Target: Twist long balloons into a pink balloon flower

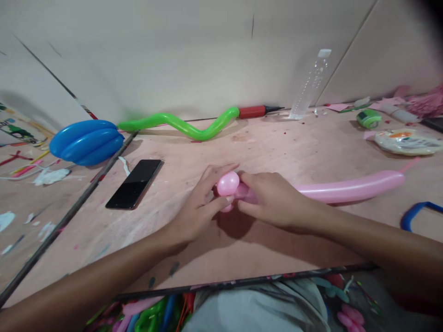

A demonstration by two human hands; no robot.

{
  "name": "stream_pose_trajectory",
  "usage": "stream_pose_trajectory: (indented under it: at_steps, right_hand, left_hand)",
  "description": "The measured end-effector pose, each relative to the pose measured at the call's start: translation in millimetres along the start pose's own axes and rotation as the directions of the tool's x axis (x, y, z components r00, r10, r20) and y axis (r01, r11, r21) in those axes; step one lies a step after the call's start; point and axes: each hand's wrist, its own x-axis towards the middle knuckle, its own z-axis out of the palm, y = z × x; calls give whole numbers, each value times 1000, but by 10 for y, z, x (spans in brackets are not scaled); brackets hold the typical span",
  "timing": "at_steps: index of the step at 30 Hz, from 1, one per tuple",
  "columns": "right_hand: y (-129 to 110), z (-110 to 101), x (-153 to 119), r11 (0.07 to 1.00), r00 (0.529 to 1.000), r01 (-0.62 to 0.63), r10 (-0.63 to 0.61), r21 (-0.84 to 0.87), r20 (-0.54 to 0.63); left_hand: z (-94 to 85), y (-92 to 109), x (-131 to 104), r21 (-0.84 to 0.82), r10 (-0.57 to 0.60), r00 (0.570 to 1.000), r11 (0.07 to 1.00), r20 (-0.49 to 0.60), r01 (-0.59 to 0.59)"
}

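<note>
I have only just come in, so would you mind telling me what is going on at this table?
A person is working a long pink balloon with both bare hands. The left hand holds it around a small round bubble, and the right hand grips it just beside that. Its long, inflated end extends to the right. Farther back, a wavy green balloon runs between a bundle of blue balloons and a red pump with a black nozzle.
</note>
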Motion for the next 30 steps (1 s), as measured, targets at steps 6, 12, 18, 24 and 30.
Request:
stream_pose_trajectory:
  at_steps: [6,12,18,24,30]
  right_hand:
    - [-50,-28,-18,1000,999,-3,2,22,35]
    - [-54,-32,-11,991,1000,14,-11,132,-22]
    - [-55,-18,30,1000,999,-5,4,-16,-43]
    - [-119,-39,16,972,1000,6,-11,-234,-21]
    - [-178,-47,5,959,998,61,-68,-278,-14]
  left_hand:
    - [21,32,-1,-43,-60,998,997,27,61]
    - [49,-29,-13,-181,-132,991,975,-24,126]
    - [25,-61,5,-136,-85,996,987,-27,81]
    - [21,-88,-12,-108,-53,998,993,-22,51]
    - [89,-48,-48,-106,-60,998,993,-33,56]
